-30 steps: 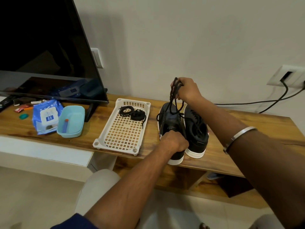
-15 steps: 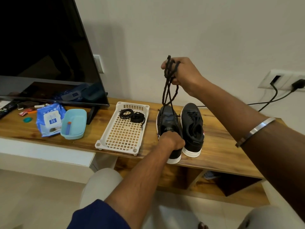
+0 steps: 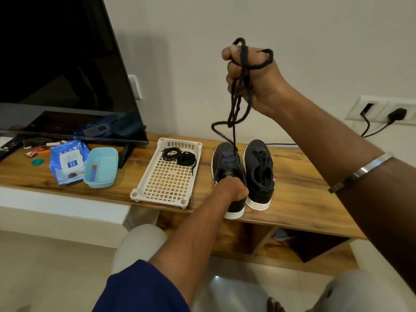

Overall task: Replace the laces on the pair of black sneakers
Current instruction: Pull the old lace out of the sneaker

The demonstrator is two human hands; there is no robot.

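Observation:
Two black sneakers with white soles stand side by side on the wooden shelf [image 3: 299, 199]. My left hand [image 3: 231, 188] grips the heel of the left sneaker [image 3: 222, 163]. My right hand [image 3: 249, 75], raised high above it, grips a black lace [image 3: 234, 113] whose lower end still runs down to the left sneaker's top. The right sneaker [image 3: 258, 167] keeps its own lace. Two coiled black laces [image 3: 180, 155] lie at the far end of the white perforated tray [image 3: 166, 183] left of the shoes.
A television [image 3: 60, 70] stands at the left. In front of it lie a blue wipes pack [image 3: 67, 162], a light blue tub [image 3: 101, 167] and small items. A wall socket with a plugged cable [image 3: 382, 114] is at the right. An open compartment is under the shelf.
My right hand has risen well above the left sneaker, drawing the black lace up out of it. My left hand has stayed on the heel.

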